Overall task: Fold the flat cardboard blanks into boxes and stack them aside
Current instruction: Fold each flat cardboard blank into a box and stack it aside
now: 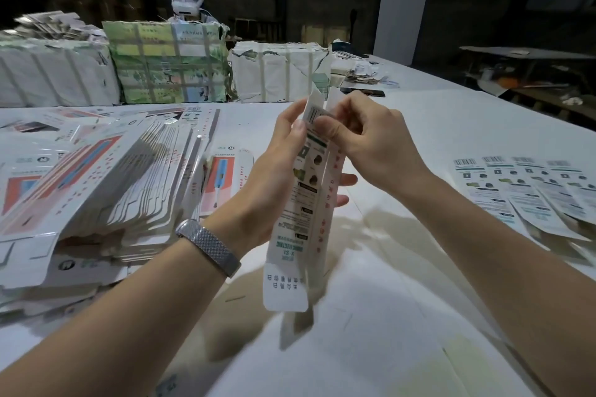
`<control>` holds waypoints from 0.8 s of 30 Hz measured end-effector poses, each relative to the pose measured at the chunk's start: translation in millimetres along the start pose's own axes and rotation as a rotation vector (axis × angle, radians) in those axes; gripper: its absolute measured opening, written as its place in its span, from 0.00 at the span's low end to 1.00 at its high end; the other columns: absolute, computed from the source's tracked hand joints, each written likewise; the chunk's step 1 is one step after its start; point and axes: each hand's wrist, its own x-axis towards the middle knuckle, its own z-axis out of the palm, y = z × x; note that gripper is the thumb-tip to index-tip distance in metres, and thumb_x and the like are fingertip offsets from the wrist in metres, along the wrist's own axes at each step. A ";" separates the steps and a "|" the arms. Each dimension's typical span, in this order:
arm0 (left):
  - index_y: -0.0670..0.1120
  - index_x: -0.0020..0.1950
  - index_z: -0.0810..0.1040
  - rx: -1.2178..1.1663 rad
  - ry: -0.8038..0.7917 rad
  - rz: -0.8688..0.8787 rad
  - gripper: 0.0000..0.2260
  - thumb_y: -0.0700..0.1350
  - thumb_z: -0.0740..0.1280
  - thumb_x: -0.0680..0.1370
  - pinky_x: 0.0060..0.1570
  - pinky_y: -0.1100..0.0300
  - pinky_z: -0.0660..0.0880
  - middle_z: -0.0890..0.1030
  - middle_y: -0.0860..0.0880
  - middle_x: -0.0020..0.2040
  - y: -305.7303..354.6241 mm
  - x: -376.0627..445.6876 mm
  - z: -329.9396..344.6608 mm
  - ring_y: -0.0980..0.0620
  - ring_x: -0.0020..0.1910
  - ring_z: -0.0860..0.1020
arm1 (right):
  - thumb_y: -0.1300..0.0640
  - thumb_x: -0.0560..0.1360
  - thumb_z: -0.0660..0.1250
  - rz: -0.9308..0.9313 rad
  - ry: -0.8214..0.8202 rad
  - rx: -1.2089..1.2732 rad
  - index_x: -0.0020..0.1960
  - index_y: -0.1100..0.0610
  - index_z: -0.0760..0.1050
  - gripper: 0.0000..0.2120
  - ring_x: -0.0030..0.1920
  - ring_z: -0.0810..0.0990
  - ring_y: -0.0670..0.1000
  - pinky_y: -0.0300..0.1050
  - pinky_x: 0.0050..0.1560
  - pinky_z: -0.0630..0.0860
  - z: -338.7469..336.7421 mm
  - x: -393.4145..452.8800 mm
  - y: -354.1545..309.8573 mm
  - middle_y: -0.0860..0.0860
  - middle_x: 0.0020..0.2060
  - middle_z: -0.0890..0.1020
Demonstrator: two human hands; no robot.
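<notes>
Tall box (306, 203) was grasped by left hand (274, 171); top flap pinched by right hand (361, 135); lower end blurred.

Arms: both are showing bare to the frame edge, no sleeves.
Left wrist: is wearing a silver mesh band (208, 247), flat and finely woven.
Right wrist: is showing bare.
Hands: are wearing no gloves.

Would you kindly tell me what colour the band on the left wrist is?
Silver-grey woven mesh band, clearest in the head view.
</notes>
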 end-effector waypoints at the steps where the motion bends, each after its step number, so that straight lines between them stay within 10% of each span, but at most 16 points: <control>1: 0.61 0.76 0.60 0.026 -0.010 0.020 0.19 0.57 0.52 0.85 0.49 0.40 0.82 0.81 0.41 0.59 3.1 -0.1 1.7 0.38 0.51 0.85 | 0.41 0.76 0.68 -0.010 -0.028 -0.007 0.42 0.53 0.73 0.16 0.32 0.74 0.43 0.35 0.33 0.71 -2.2 1.3 -0.3 0.45 0.32 0.79; 5: 0.40 0.70 0.68 0.119 -0.034 0.084 0.57 0.80 0.68 0.55 0.45 0.46 0.81 0.79 0.38 0.54 15.1 8.1 5.1 0.40 0.46 0.81 | 0.35 0.73 0.64 -0.027 -0.136 -0.011 0.39 0.52 0.71 0.20 0.31 0.75 0.43 0.34 0.31 0.71 -16.8 7.0 -2.5 0.47 0.32 0.79; 9: 0.40 0.68 0.73 0.016 -0.151 -0.118 0.30 0.62 0.48 0.84 0.48 0.47 0.82 0.82 0.36 0.57 5.5 0.5 0.6 0.37 0.50 0.84 | 0.35 0.73 0.64 -0.027 -0.171 0.008 0.38 0.54 0.71 0.22 0.33 0.78 0.48 0.37 0.31 0.73 -23.9 8.6 -3.4 0.51 0.34 0.81; 24: 0.37 0.66 0.73 -0.061 -0.196 -0.193 0.36 0.66 0.44 0.82 0.49 0.49 0.79 0.78 0.39 0.50 2.0 3.2 -3.4 0.41 0.45 0.77 | 0.38 0.73 0.65 -0.076 -0.268 0.103 0.42 0.54 0.81 0.19 0.32 0.81 0.50 0.44 0.34 0.79 -23.3 8.8 -6.4 0.51 0.34 0.84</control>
